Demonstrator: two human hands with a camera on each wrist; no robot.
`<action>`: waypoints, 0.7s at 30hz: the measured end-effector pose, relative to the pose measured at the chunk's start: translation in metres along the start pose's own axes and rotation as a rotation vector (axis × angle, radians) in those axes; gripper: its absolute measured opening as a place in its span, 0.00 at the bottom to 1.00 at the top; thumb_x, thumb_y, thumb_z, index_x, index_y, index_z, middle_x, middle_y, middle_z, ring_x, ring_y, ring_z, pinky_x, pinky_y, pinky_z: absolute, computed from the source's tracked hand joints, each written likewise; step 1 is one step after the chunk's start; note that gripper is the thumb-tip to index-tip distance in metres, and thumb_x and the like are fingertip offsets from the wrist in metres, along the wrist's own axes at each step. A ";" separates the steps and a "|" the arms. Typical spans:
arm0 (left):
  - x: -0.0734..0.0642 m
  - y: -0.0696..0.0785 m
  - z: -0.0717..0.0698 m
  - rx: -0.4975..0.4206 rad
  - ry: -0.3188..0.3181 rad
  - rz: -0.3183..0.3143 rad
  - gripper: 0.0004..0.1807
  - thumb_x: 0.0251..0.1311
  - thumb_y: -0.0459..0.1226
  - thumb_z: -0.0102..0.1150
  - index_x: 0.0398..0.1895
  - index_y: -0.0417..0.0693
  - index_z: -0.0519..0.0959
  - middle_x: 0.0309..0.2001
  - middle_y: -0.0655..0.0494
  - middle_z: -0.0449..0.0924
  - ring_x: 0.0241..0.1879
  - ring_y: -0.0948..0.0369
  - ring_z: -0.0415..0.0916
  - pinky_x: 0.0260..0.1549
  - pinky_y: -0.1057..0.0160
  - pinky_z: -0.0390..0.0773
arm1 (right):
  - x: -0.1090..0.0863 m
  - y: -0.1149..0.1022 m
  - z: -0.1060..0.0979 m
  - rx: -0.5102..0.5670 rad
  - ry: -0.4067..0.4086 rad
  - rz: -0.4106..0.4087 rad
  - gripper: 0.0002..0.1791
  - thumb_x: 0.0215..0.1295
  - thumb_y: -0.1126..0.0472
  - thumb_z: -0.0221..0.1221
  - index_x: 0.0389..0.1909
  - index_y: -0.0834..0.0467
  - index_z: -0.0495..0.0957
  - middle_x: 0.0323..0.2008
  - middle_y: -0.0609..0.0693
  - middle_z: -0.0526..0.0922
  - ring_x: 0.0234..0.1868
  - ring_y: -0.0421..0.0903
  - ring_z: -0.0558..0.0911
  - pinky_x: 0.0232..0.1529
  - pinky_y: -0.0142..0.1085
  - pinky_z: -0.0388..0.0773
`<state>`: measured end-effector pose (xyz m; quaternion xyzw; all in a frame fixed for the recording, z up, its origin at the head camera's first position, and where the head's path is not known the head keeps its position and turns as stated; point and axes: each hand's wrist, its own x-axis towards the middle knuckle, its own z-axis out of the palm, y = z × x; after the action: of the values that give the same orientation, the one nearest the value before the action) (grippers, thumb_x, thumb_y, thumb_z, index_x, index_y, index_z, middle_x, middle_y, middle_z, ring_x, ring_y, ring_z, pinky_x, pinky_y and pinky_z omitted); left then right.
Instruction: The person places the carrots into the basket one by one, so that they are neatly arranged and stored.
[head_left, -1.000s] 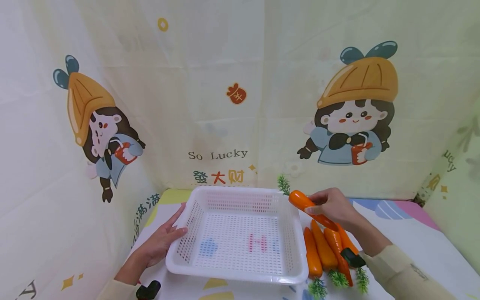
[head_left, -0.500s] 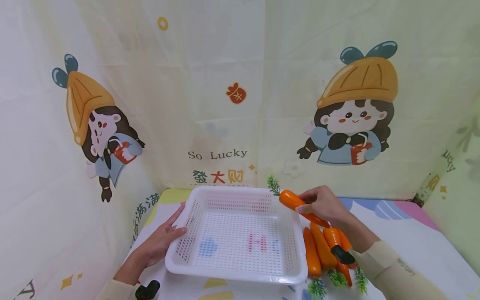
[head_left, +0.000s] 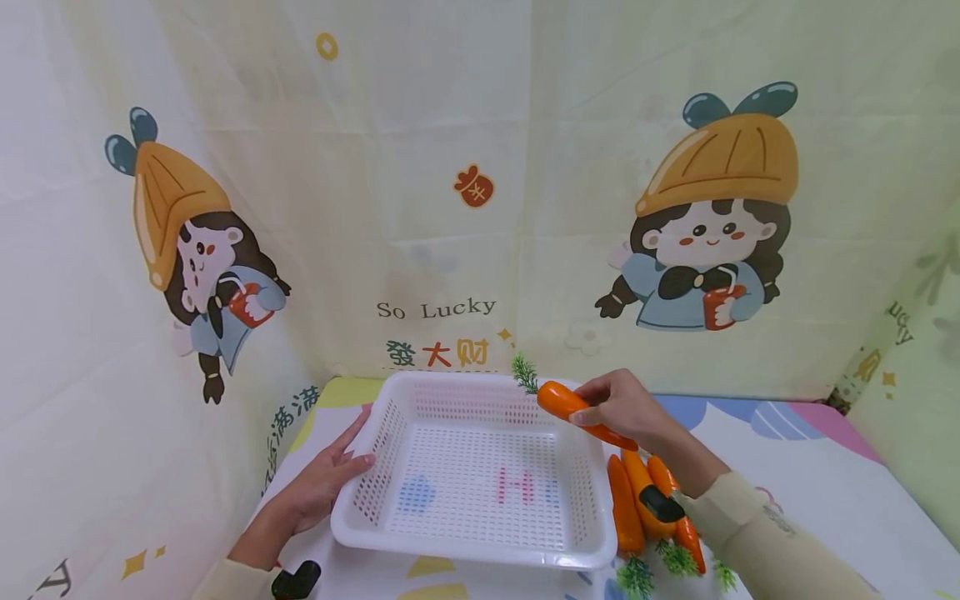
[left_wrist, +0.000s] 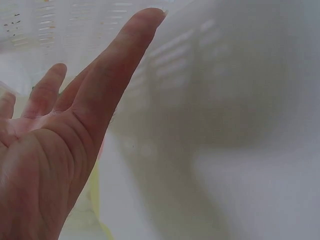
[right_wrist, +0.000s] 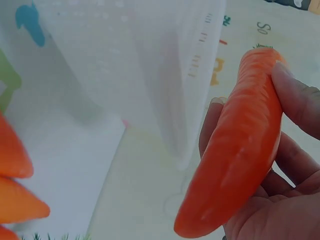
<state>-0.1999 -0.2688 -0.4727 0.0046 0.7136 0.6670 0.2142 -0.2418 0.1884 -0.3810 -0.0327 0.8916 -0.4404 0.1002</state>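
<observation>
My right hand point(head_left: 626, 408) pinches an orange carrot point(head_left: 564, 402) between thumb and fingers, above the back right corner of a white plastic basket point(head_left: 472, 560). The carrot's green leafy top point(head_left: 524, 372) points to the back left, over the basket's far rim. In the right wrist view, the carrot point(right_wrist: 235, 150) lies slanted across the fingers with its tapered end free. My left hand point(head_left: 318, 483) rests at the basket's left side, thumb at the rim and fingers along the outer wall. The left wrist view shows that hand point(left_wrist: 65, 125) with straight fingers beside the basket wall.
Several more carrots point(head_left: 625, 504) with green tops lie on the table right of the basket, partly under the right forearm. The white table point(head_left: 817, 492) has coloured prints. A cloth backdrop point(head_left: 525, 208) with cartoon figures stands behind and at both sides.
My right hand has moved left with the carrot, from above the basket's right rim to over its back right corner. The left hand and the basket have stayed in place.
</observation>
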 end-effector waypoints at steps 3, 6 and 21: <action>0.000 0.000 0.000 -0.003 0.001 -0.002 0.46 0.73 0.47 0.60 0.79 0.95 0.42 0.85 0.48 0.51 0.68 0.43 0.77 0.55 0.41 0.85 | 0.003 -0.004 0.004 0.007 -0.006 -0.005 0.18 0.61 0.65 0.72 0.53 0.62 0.87 0.45 0.56 0.88 0.42 0.51 0.82 0.44 0.38 0.86; 0.000 0.000 0.000 -0.006 -0.005 0.001 0.46 0.74 0.47 0.60 0.79 0.95 0.42 0.85 0.48 0.51 0.68 0.42 0.77 0.55 0.41 0.85 | 0.006 -0.009 0.008 0.009 -0.008 -0.012 0.18 0.61 0.65 0.72 0.53 0.62 0.87 0.44 0.56 0.88 0.42 0.51 0.82 0.44 0.38 0.85; 0.001 -0.001 -0.001 0.000 -0.004 0.000 0.46 0.74 0.46 0.60 0.79 0.94 0.42 0.84 0.45 0.52 0.67 0.42 0.78 0.53 0.40 0.86 | 0.020 -0.028 0.030 0.014 -0.009 -0.042 0.17 0.60 0.66 0.72 0.51 0.61 0.89 0.44 0.55 0.88 0.44 0.51 0.82 0.46 0.39 0.85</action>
<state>-0.2010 -0.2697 -0.4744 0.0058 0.7132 0.6669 0.2158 -0.2561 0.1445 -0.3797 -0.0526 0.8872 -0.4484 0.0953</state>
